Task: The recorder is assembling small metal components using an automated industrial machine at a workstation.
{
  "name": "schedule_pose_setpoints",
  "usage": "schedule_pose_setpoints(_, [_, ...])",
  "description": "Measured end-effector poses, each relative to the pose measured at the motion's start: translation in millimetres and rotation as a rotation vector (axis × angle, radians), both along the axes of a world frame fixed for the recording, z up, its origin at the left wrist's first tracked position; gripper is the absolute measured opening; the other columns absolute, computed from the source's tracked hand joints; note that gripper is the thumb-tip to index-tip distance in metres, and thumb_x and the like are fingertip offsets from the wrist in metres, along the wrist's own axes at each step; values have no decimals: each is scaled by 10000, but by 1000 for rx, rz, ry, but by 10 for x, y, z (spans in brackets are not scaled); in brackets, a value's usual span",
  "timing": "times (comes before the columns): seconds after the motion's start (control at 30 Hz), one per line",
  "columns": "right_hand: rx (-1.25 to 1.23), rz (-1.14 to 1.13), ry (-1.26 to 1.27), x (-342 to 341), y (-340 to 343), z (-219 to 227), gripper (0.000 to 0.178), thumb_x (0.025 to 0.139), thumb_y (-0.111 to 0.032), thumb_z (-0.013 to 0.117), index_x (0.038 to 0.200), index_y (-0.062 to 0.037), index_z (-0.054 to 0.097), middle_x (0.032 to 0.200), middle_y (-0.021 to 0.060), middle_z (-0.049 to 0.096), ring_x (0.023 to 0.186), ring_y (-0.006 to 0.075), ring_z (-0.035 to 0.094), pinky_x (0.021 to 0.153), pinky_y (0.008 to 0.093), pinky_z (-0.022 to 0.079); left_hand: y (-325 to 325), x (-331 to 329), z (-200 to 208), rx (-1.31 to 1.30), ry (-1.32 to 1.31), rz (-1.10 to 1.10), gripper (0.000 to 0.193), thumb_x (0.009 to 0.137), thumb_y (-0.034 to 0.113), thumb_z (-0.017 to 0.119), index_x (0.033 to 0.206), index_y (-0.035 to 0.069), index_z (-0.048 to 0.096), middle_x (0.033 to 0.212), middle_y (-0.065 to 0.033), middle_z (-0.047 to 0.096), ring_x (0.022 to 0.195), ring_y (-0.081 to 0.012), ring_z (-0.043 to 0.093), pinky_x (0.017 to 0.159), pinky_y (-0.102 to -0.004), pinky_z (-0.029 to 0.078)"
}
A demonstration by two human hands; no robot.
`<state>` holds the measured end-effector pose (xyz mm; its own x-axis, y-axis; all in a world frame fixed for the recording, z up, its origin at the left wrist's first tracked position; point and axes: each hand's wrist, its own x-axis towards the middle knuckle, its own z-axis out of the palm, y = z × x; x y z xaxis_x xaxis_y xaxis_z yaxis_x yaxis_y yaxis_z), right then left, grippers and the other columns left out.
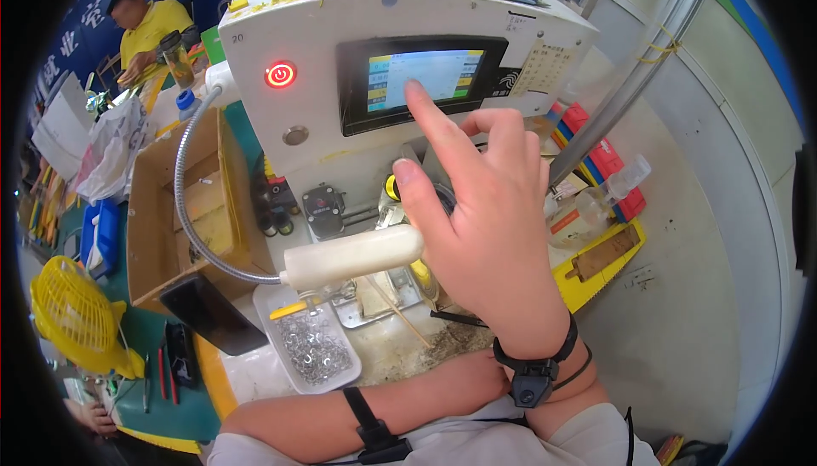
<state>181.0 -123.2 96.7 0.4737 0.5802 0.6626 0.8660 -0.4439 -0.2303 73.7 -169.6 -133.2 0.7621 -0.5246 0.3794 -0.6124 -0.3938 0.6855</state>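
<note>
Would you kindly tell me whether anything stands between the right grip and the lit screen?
Nothing visible does: the right grip has its index finger over the lit screen, though I cannot tell whether it touches. The white cylinder on the metal neck sits lower, off the finger's path.

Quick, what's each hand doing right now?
Left hand: out of sight, so it cannot be told.
Right hand: open, nothing visibly held, index finger pointing at the touchscreen.
</note>
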Motion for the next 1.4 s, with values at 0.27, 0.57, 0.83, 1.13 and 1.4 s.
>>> schedule_pose_setpoints(0.27, [-17,-39,65,62,-160,-68,511,991,-314,664,1474,-148,642,1125,139,535,1074,317,515,1017,442,395,60,34,49,145,-127,-53,294,845,161,612,1096,97,752,1278,-59,705,1335,-258,545,1171,-384,382])
schedule_pose_setpoints(0.57, [38,10,88,167,-110,-121,523,973,-332,684,1445,-110,651,1102,143,533,1011,330,520,924,469,423,63,11,60,105,-56,-18,327,840,173,628,1125,64,744,1296,-75,700,1363,-275,520,1160,-378,391])
schedule_pose_setpoints(0.83, [119,-35,-17,295,-125,-38,555,982,-338,678,1498,-142,612,1111,152,531,1015,333,518,937,466,417,153,30,246,242,-186,-50,297,844,185,624,1086,56,738,1212,-83,702,1276,-265,558,1079,-365,432])
schedule_pose_setpoints(1.13, [359,230,68,103,-375,-211,515,887,-72,670,1393,13,622,1017,109,563,965,256,528,856,361,454,143,5,227,260,-189,-63,192,855,203,628,974,94,732,1090,-67,704,1189,-257,591,1008,-364,455])
schedule_pose_setpoints(1.4, [578,523,435,-155,-1005,-1073,261,873,17,634,1135,20,635,898,102,578,727,184,498,671,320,415,243,-177,680,47,-15,-181,139,869,192,624,941,118,717,923,-90,711,994,-326,680,912,-453,535])
